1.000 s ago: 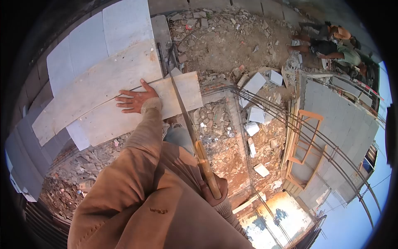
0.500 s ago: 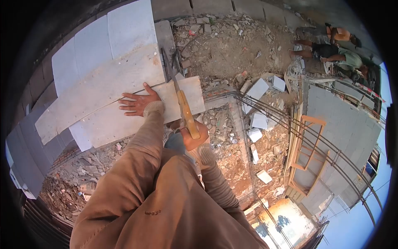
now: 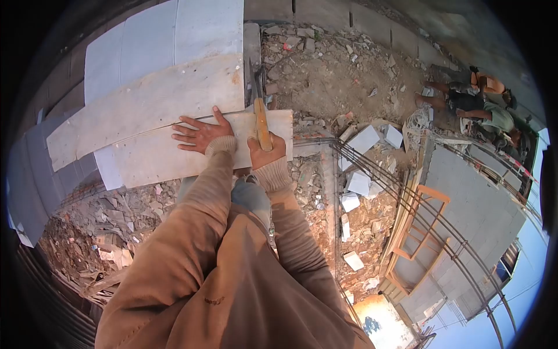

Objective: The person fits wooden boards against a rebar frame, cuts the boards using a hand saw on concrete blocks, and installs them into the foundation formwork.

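Note:
My left hand [image 3: 200,135] lies flat with fingers spread on a pale, flat board [image 3: 157,163], close to its seam with a second long board [image 3: 154,93]. In my right hand [image 3: 267,152] is a handsaw [image 3: 261,122], gripped by its yellowish wooden handle. Its narrow, dark blade points away from me, past the end of the second board. The right hand is above the nearer board, close to its right end. Where the teeth meet the board, if they do, I cannot make out.
White sheets [image 3: 206,32] lie beyond the boards. Rubble [image 3: 325,64] covers the ground around. Long steel rebars [image 3: 407,200] cross the right side, near a wooden frame [image 3: 421,224]. Two people [image 3: 488,110] are at the far right.
My right hand and the saw have moved forward, away from my body, from the board's near edge to over it. My left hand stays flat on the board. The view has shifted slightly.

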The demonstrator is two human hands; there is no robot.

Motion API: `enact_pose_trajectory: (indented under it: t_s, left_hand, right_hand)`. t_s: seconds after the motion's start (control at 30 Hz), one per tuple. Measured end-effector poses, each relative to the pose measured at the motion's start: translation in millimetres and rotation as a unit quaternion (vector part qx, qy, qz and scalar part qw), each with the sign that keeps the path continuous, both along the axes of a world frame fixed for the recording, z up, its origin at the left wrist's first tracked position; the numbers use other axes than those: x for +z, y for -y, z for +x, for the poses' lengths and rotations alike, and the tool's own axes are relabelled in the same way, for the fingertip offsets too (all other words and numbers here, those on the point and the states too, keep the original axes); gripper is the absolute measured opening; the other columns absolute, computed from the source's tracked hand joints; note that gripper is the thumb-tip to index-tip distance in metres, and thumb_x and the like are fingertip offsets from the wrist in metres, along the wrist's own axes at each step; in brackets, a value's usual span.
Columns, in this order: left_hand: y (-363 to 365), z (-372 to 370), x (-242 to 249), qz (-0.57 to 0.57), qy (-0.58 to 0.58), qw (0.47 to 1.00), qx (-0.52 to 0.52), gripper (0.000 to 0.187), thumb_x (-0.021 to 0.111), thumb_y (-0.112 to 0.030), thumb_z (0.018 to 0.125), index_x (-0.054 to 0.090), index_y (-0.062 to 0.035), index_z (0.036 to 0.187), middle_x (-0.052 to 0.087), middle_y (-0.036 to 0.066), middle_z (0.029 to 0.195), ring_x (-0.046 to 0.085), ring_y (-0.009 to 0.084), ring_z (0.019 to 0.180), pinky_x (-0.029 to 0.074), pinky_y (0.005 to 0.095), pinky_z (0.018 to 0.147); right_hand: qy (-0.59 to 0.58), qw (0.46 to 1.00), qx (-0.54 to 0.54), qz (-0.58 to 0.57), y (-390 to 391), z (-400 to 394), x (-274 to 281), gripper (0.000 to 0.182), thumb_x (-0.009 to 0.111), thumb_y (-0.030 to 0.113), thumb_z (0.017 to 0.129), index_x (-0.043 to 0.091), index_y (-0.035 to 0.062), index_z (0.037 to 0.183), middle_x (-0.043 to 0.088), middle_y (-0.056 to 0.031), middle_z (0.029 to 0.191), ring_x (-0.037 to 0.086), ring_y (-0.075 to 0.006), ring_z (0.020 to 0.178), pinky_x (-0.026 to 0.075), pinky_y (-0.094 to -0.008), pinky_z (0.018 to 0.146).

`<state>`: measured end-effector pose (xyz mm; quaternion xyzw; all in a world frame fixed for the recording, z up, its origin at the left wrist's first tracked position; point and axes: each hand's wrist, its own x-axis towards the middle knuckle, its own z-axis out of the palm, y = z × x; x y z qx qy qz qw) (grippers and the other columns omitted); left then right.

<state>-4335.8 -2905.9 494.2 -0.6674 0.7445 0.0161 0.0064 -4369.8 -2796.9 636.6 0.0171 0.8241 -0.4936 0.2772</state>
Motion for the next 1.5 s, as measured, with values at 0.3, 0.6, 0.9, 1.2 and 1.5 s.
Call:
enact_pose_trajectory:
  t_s: [0.3, 0.6, 0.9, 1.2, 1.5]
  left_hand:
    - [0, 4, -7, -0.008, -0.013, 1.0, -0.004, 0.104, 0.036, -0.077, 0.091, 0.013, -0.0037, 0.161, 0.007, 0.03, 0.165, 0.006, 0.0486, 0.152, 0.003, 0.0624, 0.12]
    - [1, 2, -6, -0.021, -0.015, 1.0, -0.001, 0.104, 0.035, -0.077, 0.091, 0.013, -0.0032, 0.161, 0.006, 0.03, 0.165, 0.003, 0.048, 0.153, 0.0, 0.0618, 0.12]
    - [-3, -16, -26, -0.028, -0.027, 0.999, -0.004, 0.107, 0.035, -0.08, 0.089, 0.012, -0.0032, 0.161, 0.007, 0.029, 0.165, 0.004, 0.0473, 0.153, 0.002, 0.063, 0.12]
    - [-2, -4, -25, -0.025, 0.098, 0.995, 0.021, 0.102, 0.031, -0.078, 0.093, 0.015, -0.0037, 0.16, 0.01, 0.025, 0.166, 0.012, 0.0442, 0.153, 0.009, 0.0586, 0.122]
    - [-3, 2, -19, -0.023, -0.01, 1.0, -0.01, 0.104, 0.034, -0.077, 0.092, 0.013, -0.0027, 0.161, 0.009, 0.027, 0.165, 0.007, 0.049, 0.152, 0.004, 0.0631, 0.12]
  right_hand:
    - [0.07, 0.997, 0.002, 0.03, -120, 140, 179, 0.019, 0.063, 0.009, 0.086, 0.066, -0.0023, 0.101, 0.062, -0.0119, 0.069, 0.06, -0.017, 0.062, 0.05, -0.0317, 0.061]
    - [0.02, 0.999, 0.007, 0.031, -63, 59, 40, 0.011, 0.061, 0.007, 0.088, 0.061, -0.0022, 0.082, 0.058, -0.0151, 0.063, 0.055, -0.0219, 0.054, 0.046, -0.0362, 0.055]
    - [0.029, 0.998, 0.015, 0.061, -69, 76, 71, 0.018, 0.067, 0.016, 0.086, 0.061, -0.0015, 0.089, 0.062, -0.0198, 0.068, 0.065, -0.0374, 0.065, 0.05, -0.0408, 0.061]
    - [0.12, 0.99, 0.02, 0.073, -137, 124, 209, 0.024, 0.057, 0.006, 0.086, 0.066, -0.0058, 0.105, 0.067, -0.0153, 0.077, 0.067, -0.0194, 0.069, 0.054, -0.0334, 0.064]
    - [-0.007, 0.999, -0.039, 0.02, -37, 47, 28, 0.015, 0.068, 0.014, 0.087, 0.062, -0.0001, 0.084, 0.06, -0.0173, 0.067, 0.06, -0.0319, 0.062, 0.048, -0.0396, 0.061]
